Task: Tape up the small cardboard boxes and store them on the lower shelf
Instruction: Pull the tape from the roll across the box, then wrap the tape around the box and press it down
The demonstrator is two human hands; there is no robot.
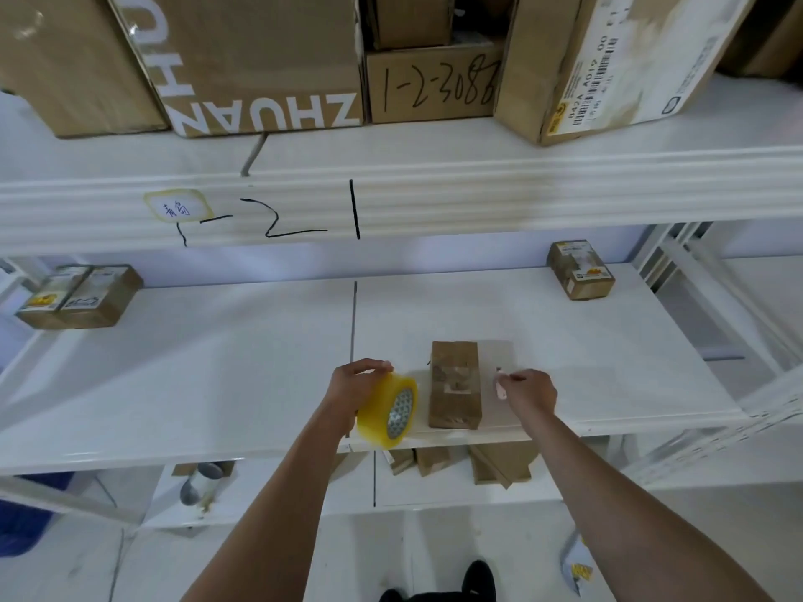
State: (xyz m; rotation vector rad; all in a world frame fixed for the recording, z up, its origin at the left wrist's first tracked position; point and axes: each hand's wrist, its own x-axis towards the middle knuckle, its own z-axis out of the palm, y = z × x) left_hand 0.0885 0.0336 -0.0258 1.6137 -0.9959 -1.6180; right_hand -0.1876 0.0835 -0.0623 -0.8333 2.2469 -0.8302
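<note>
Left hand grips yellow tape roll at near edge of middle shelf, roll on edge, its hole facing right toward the box. Small cardboard box lies flat just right of roll, between both hands, long axis running near to far. Right hand, just right of box, pinches small pinkish cutter; more small boxes on lower shelf.

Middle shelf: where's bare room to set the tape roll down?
Bare: wide white shelf between the paired labelled boxes and the left hand; also behind the brown cardboard box, toward the labelled box. Crowded: front edge, with the yellow tape roll and right hand.
</note>
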